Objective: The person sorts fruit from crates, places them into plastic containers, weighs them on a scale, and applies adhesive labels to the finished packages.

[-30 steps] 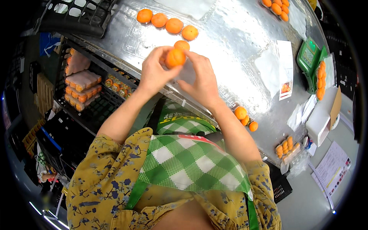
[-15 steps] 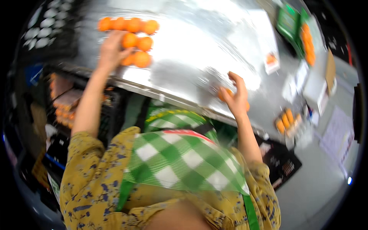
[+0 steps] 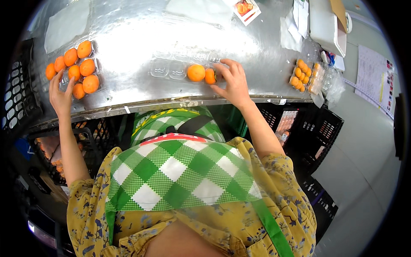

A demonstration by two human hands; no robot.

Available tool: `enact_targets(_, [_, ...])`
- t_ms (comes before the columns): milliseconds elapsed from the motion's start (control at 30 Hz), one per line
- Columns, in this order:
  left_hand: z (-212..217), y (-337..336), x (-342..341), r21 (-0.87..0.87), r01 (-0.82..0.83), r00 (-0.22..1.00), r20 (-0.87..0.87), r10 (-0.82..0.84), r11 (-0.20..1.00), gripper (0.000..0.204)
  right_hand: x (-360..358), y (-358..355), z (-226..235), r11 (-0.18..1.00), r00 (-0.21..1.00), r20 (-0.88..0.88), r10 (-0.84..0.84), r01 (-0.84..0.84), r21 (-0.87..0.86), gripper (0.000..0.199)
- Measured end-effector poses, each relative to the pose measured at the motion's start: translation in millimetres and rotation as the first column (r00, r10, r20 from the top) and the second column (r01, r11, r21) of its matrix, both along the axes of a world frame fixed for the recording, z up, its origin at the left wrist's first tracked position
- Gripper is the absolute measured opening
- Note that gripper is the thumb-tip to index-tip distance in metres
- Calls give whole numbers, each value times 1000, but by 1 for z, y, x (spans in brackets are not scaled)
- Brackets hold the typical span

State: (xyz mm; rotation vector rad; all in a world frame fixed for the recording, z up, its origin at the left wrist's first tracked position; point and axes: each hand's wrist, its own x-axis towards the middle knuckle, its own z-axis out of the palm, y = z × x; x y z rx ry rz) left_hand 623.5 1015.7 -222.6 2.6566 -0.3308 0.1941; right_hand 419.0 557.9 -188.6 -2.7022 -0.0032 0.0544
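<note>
At the left of the metal table, several orange persimmons [image 3: 87, 67] sit in a clear plastic tray [image 3: 99, 70]. My left hand [image 3: 61, 95] is at this tray's near left side, thumb and fingers apart, with no fruit visible between them. Nearer the middle lies another clear tray [image 3: 160, 68], its left cells bare. One persimmon [image 3: 196, 73] rests in it. To the right of that fruit, my right hand [image 3: 233, 82] has its thumb and fingers around a second persimmon [image 3: 209, 76], whose leafy top faces right.
Small packs of orange fruit [image 3: 301, 75] stand at the table's right end beside clear plastic packaging [image 3: 332, 83]. A fruit picture card [image 3: 247, 9] and a white bin [image 3: 327, 25] lie farther back. Black crates [image 3: 319, 135] are below the table edge.
The view has swung toward the right end of the table. My left hand stays by the full tray. My right hand is still at the second tray, where two persimmons now show clearly.
</note>
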Motion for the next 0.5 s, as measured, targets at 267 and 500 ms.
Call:
enact_targets(267, [32,-100,-52,-221,170,985,48,-163,960,35,16,37,-15,999,996,91,18,-14,-39,60])
enact_targets(500, [46,-168,-86,-379,293,935,-78,-346,878,38,20,32,-12,962,979,187,-81,28,270,53])
